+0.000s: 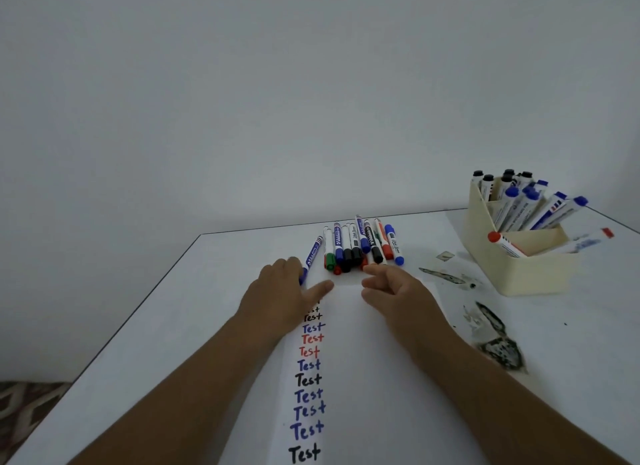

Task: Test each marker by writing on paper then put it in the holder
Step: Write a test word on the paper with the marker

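Only readable thing here: "Test", handwritten over and over in a column down the paper sheet (346, 378), running toward the near edge of the tabletop. Colours going black, blue, red, red, blue, black, then three blue, black at the bottom. Top couple of words half hidden under the left hand (287, 294). Printing on the marker barrels way too small and blurry to read.
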Demonstrator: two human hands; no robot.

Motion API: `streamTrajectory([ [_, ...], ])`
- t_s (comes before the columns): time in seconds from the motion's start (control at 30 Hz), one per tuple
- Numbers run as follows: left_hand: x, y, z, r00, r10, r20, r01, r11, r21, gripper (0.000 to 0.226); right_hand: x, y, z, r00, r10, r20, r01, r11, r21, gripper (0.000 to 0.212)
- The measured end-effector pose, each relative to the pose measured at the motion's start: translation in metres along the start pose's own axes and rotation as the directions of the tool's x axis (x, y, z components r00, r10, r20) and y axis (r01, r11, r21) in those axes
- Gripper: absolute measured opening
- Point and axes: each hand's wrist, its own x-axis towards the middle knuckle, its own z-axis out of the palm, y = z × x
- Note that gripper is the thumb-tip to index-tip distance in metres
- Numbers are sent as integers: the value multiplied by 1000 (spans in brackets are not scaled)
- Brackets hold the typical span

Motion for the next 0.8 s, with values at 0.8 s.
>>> streamTrajectory([
  [0.8, -2, -41, -18, 930, -358, -86, 233, 754, -614, 24, 3, 2, 1, 1000, -6, 0, 6, 995, 95, 35],
])
